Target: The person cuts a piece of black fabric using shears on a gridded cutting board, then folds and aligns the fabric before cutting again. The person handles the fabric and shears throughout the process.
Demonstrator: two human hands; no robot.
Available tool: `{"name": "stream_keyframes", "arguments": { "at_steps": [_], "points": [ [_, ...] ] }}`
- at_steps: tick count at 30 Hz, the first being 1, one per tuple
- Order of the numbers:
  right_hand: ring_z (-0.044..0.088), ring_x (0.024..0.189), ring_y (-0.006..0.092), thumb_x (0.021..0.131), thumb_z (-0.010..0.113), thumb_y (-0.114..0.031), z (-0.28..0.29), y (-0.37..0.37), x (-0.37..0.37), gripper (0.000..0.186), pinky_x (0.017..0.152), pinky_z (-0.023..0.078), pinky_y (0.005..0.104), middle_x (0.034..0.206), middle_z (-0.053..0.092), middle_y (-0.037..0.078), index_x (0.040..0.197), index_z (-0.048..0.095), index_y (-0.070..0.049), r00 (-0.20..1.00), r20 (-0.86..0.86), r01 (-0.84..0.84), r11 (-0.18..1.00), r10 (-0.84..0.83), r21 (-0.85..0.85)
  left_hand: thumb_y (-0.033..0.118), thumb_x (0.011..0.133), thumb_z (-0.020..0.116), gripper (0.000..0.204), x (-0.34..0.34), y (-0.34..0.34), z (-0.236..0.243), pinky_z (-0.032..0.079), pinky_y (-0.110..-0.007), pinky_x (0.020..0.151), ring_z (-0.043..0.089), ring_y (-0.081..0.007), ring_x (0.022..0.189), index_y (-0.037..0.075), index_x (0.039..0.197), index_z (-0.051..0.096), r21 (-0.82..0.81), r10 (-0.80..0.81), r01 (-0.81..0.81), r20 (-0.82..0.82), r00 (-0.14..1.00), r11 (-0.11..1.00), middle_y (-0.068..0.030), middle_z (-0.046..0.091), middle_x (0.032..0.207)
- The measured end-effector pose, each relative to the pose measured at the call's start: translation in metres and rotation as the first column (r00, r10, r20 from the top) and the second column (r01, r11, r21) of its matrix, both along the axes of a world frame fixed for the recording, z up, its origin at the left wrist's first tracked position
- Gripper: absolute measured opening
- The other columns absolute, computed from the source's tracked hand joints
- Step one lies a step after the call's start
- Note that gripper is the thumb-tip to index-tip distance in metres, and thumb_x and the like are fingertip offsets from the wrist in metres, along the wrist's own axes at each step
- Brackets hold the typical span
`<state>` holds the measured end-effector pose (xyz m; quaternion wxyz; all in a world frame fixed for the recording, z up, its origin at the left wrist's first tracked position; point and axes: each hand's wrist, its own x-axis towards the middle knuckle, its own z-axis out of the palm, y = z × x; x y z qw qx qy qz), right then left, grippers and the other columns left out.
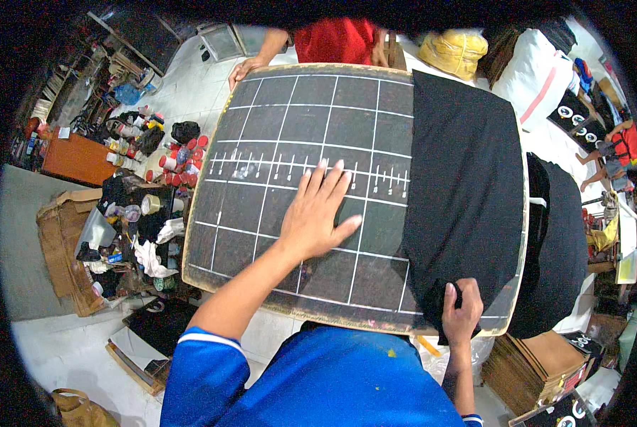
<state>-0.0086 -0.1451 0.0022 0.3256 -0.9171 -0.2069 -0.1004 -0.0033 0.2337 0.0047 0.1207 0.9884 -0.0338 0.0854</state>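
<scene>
In front of me lies a dark board [261, 242] marked with a white grid and a row of short scale lines. My left hand [315, 210] rests flat on the middle of it, fingers spread over the scale lines. Black cloth [468, 178] covers the board's right part, its left edge running roughly along the grid. At the near right corner my right hand [463, 309] is closed on a bunched fold of this cloth. More black cloth [557, 249] hangs beyond the board's right edge.
Across the board stands a person in red [335, 41], one hand [246, 69] at the far left corner. Bottles and jars with red lids [183, 160] crowd the floor at left. A white sack [535, 78] and yellow bundle [453, 53] sit at far right; stacked cardboard [539, 363] stands near right.
</scene>
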Motion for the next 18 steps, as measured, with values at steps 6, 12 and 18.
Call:
{"name": "stream_keyframes", "arguments": {
  "at_steps": [6, 12, 18],
  "points": [
    [0.065, 0.082, 0.0405, 0.099, 0.072, -0.007, -0.003, 0.000, -0.001, 0.014, 0.075, 0.053, 0.0447, 0.093, 0.064, 0.020, 0.100, 0.062, 0.002, 1.000, -0.013, 0.022, 1.000, -0.022, 0.010, 0.055, 0.098, 0.065, 0.089, -0.143, -0.006, 0.012, 0.020, -0.059, 0.131, 0.025, -0.0471, 0.161, -0.002, 0.162, 0.040, -0.044, 0.054, -0.061, -0.146, 0.988, 0.997, -0.0222, 0.032, 0.173],
    [0.061, 0.079, 0.0347, 0.100, 0.072, -0.006, -0.006, 0.002, -0.002, 0.016, 0.073, 0.050, 0.0414, 0.090, 0.060, 0.017, 0.097, 0.059, 0.002, 0.999, 0.043, 0.023, 1.000, -0.023, 0.001, 0.060, 0.095, 0.068, 0.095, -0.174, 0.009, 0.010, 0.014, -0.071, 0.127, 0.019, -0.0495, 0.162, 0.007, 0.167, 0.037, 0.018, 0.267, -0.268, -0.154, 0.951, 0.963, -0.0164, 0.030, 0.176],
    [0.055, 0.076, 0.0325, 0.105, 0.068, -0.012, -0.009, 0.003, -0.003, 0.022, 0.072, 0.047, 0.0410, 0.086, 0.054, 0.017, 0.095, 0.055, 0.002, 0.997, 0.073, 0.026, 1.000, -0.025, -0.013, 0.063, 0.097, 0.065, 0.095, -0.148, 0.016, -0.008, 0.017, -0.067, 0.129, 0.022, -0.0528, 0.160, 0.003, 0.165, 0.039, -0.022, 0.296, -0.296, -0.011, 0.955, 0.955, -0.0220, 0.033, 0.174]
  ]
}}
